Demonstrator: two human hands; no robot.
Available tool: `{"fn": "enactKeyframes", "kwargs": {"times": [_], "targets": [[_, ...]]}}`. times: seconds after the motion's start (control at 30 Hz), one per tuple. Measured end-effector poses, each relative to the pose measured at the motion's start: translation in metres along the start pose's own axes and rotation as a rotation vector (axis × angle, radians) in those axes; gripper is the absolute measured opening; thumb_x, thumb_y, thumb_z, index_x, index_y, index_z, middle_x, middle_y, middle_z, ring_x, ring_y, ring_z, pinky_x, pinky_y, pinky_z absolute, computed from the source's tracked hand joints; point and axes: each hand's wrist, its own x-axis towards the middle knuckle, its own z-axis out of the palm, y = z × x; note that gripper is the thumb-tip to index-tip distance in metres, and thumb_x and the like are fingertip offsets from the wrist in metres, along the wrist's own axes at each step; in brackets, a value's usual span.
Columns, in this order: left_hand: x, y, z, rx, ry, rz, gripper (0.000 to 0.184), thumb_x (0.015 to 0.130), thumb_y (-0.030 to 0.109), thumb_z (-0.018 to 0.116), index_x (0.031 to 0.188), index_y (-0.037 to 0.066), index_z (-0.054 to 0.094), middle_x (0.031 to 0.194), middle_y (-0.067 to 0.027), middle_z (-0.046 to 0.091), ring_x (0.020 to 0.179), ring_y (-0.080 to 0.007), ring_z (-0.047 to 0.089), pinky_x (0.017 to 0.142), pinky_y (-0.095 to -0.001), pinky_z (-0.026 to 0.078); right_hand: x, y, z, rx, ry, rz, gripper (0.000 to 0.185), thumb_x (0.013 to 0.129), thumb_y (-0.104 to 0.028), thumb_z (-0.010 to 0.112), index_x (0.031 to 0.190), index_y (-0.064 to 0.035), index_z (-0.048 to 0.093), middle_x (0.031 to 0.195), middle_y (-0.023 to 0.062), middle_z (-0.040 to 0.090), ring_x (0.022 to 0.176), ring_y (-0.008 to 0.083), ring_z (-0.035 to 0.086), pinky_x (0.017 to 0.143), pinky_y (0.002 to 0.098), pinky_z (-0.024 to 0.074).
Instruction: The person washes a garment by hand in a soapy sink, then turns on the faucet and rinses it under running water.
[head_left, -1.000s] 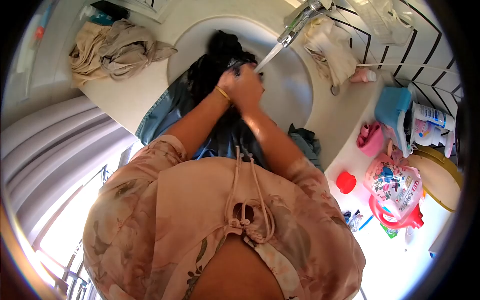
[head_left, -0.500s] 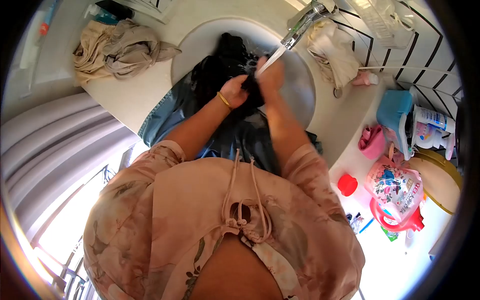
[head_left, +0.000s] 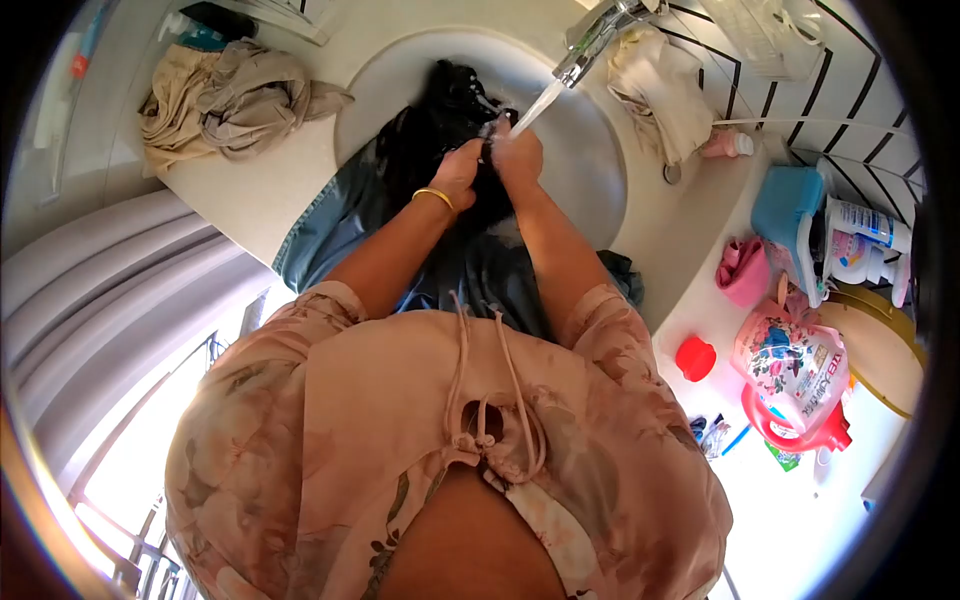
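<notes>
Wet black cloth (head_left: 455,95) lies bunched in the round white sink (head_left: 585,200). My left hand (head_left: 461,172), with a gold bangle at the wrist, grips a fold of it. Close beside it, my right hand (head_left: 518,158) is closed on the same cloth. Water from the chrome faucet (head_left: 590,55) runs onto the right hand and the fabric. Dark blue-green fabric (head_left: 330,225) hangs over the sink's near edge, below my forearms. What kind of garment the black cloth is, I cannot tell.
Crumpled beige cloth (head_left: 250,95) sits on the counter at left, and a cream cloth (head_left: 655,95) lies right of the faucet. Along the right ledge stand a blue container (head_left: 785,215), a pink cloth (head_left: 742,270), a red cap (head_left: 695,358) and a floral detergent bag (head_left: 790,355).
Both hands have shifted slightly left, still on the black cloth. The right hand has moved a little nearer to me under the running water.
</notes>
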Motion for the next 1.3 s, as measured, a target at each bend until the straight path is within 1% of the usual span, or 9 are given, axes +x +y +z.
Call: {"fn": "enactKeyframes", "kwargs": {"times": [0.23, 0.43, 0.73, 0.83, 0.97, 1.03, 1.1, 1.17, 1.3], "targets": [[-0.02, 0.036, 0.009, -0.29, -0.028, 0.197, 0.039, 0.079, 0.03, 0.06, 0.103, -0.001, 0.056, 0.099, -0.0084, 0.059, 0.087, -0.0185, 0.058, 0.076, -0.0297, 0.047, 0.026, 0.029, -0.077, -0.058, -0.924, -0.247, 0.045, 0.074, -0.03, 0.061, 0.105, 0.0019, 0.054, 0.092, 0.0199, 0.06, 0.09, 0.0281, 0.058, 0.078, 0.039, 0.0428], [-0.028, 0.034, 0.027, -0.04, -0.154, 0.263, 0.057, 0.088, 0.048, 0.041, 0.124, 0.004, 0.043, 0.121, -0.0059, 0.049, 0.111, -0.0176, 0.046, 0.095, -0.0285, 0.034, -0.006, 0.012, -0.061, 0.355, -0.224, -0.617, 0.057, 0.065, -0.021, 0.065, 0.115, 0.0012, 0.049, 0.103, 0.0194, 0.054, 0.103, 0.0248, 0.051, 0.088, 0.0339, 0.0387], [-0.003, -0.013, 0.011, -1.189, -1.122, -0.076, 0.105, 0.064, 0.084, 0.023, 0.131, 0.002, 0.032, 0.131, -0.0147, 0.039, 0.121, -0.028, 0.036, 0.104, -0.0407, 0.022, -0.017, -0.022, -0.127, 0.402, -0.557, -0.358, 0.034, 0.066, -0.012, 0.055, 0.096, 0.0029, 0.058, 0.085, 0.0114, 0.062, 0.081, 0.0215, 0.059, 0.075, 0.0312, 0.0443], [0.014, 0.017, 0.029, -0.718, -0.835, 0.311, 0.097, 0.067, 0.082, 0.021, 0.132, 0.01, 0.033, 0.133, -0.0078, 0.038, 0.119, -0.0268, 0.038, 0.102, -0.041, 0.025, -0.028, -0.031, -0.165, 0.491, -0.775, -0.297, 0.032, 0.066, -0.009, 0.054, 0.096, 0.0027, 0.058, 0.087, 0.0095, 0.061, 0.082, 0.0173, 0.057, 0.076, 0.0275, 0.0433], [-0.005, 0.081, 0.024, -1.11, -0.881, 0.359, 0.062, 0.079, 0.058, 0.047, 0.114, 0.007, 0.049, 0.116, -0.0128, 0.052, 0.113, -0.029, 0.044, 0.095, -0.0498, 0.034, -0.011, 0.014, -0.169, 0.927, -0.989, 0.053, 0.041, 0.067, -0.007, 0.053, 0.107, -0.0012, 0.053, 0.096, 0.0073, 0.058, 0.089, 0.0161, 0.054, 0.079, 0.0247, 0.0418], [-0.038, 0.116, 0.017, -0.854, -0.732, 0.478, 0.04, 0.084, 0.041, 0.051, 0.108, 0.009, 0.051, 0.112, -0.0122, 0.054, 0.113, -0.0279, 0.044, 0.093, -0.0512, 0.035, 0.008, 0.045, -0.138, 0.854, -0.775, -0.67, 0.042, 0.07, -0.008, 0.053, 0.111, 0.0002, 0.048, 0.101, 0.0086, 0.056, 0.09, 0.0172, 0.055, 0.08, 0.0251, 0.0428], [-0.066, 0.136, 0.017, -0.432, -0.523, 0.642, 0.044, 0.086, 0.041, 0.046, 0.116, 0.009, 0.048, 0.119, -0.0146, 0.049, 0.116, -0.0282, 0.041, 0.095, -0.0466, 0.033, 0.017, 0.055, -0.116, 0.895, -0.742, -0.584, 0.042, 0.071, -0.007, 0.052, 0.113, -0.0023, 0.047, 0.104, 0.0086, 0.055, 0.093, 0.0174, 0.055, 0.081, 0.026, 0.0432], [-0.097, 0.155, 0.028, -0.171, -0.429, 0.784, 0.042, 0.085, 0.034, 0.052, 0.114, 0.005, 0.049, 0.115, -0.0146, 0.052, 0.114, -0.0264, 0.044, 0.093, -0.0396, 0.036, 0.016, 0.049, -0.099, 1.005, -0.896, 0.295, 0.041, 0.071, -0.005, 0.052, 0.112, -0.009, 0.049, 0.105, 0.0075, 0.053, 0.097, 0.0166, 0.052, 0.081, 0.0274, 0.043], [-0.123, 0.185, 0.034, 0.204, -0.512, 1.061, 0.06, 0.085, 0.048, 0.043, 0.129, 0.007, 0.037, 0.129, -0.0178, 0.039, 0.119, -0.029, 0.038, 0.097, -0.0398, 0.028, -0.005, 0.031, -0.091, 1.269, -1.165, 0.109, 0.054, 0.065, -0.02, 0.068, 0.113, -0.0054, 0.047, 0.105, 0.0053, 0.054, 0.097, 0.0164, 0.052, 0.081, 0.0273, 0.0426]]}}
